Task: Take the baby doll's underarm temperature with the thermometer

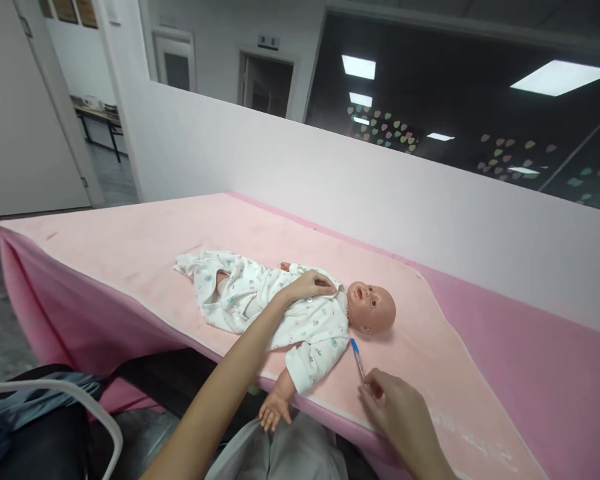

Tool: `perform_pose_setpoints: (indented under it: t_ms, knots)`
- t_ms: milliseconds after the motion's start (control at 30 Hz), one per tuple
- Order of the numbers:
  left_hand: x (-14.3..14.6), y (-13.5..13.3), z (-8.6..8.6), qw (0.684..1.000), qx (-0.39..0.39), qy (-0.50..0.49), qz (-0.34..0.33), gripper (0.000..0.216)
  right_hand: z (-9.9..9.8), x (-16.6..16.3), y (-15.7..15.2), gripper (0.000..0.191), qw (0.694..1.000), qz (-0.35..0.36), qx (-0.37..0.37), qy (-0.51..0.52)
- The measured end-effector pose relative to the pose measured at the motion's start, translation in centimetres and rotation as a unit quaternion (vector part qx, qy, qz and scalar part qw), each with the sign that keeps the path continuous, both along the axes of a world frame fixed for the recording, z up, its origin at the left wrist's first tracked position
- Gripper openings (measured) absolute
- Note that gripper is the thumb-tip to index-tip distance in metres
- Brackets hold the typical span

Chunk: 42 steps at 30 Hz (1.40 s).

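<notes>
A baby doll [373, 309] lies on its back on the pink-covered table, with its head toward the right. It wears a white printed baby garment [300, 327], and one of its arms hangs past the near edge. My left hand [313, 285] rests on the doll's chest, its fingers closed on the garment near the collar. Right of the doll's shoulder, my right hand [395, 400] pinches a slim blue-tipped stick [357, 357] that looks like a thermometer. The blue end points away from me, toward the doll's head.
The pink table cover [130, 233] drapes over the near edge. Behind it stands a low white wall [280, 160] with glass above. A chair with a pale curved rail [100, 420] is at lower left. An open doorway [97, 133] shows another table.
</notes>
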<state>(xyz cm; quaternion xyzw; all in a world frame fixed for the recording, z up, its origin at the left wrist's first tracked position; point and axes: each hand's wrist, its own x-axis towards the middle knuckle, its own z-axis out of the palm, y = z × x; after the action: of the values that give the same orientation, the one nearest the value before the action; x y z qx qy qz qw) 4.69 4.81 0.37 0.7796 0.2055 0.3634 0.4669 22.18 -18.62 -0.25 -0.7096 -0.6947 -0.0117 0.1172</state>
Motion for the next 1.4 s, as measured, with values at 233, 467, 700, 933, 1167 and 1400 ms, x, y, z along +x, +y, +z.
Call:
perform_pose_setpoints:
  t_ms: [233,467,700,933,1167,1400]
  knots:
    - [-0.1,0.0,0.1,1.0,0.002,-0.009,0.004,0.022,1.6,-0.5,2.0,0.025,0.996,0.046,-0.062,0.046]
    - [-0.3,-0.5,0.6,1.0,-0.013,-0.021,-0.006,0.023,4.1,-4.2,11.1,0.025,0.992,0.071,0.1,0.036]
    - [-0.3,-0.4,0.9,0.997,-0.064,-0.036,0.006,0.023,-1.6,-5.1,13.9,0.022,0.958,0.076,0.274,0.047]
    - [-0.7,-0.5,1.0,0.994,-0.102,-0.035,-0.004,0.025,-2.7,-4.7,14.0,0.015,0.877,0.128,0.411,0.211]
    - [-1.1,-0.5,1.0,0.997,-0.061,0.025,-0.043,0.03,-2.9,-4.7,14.3,0.016,0.84,0.156,0.461,0.239]
    - [-1.1,-0.8,1.2,0.996,-0.049,0.048,-0.061,0.035,-3.0,-4.7,14.4,0.014,0.83,0.164,0.483,0.225]
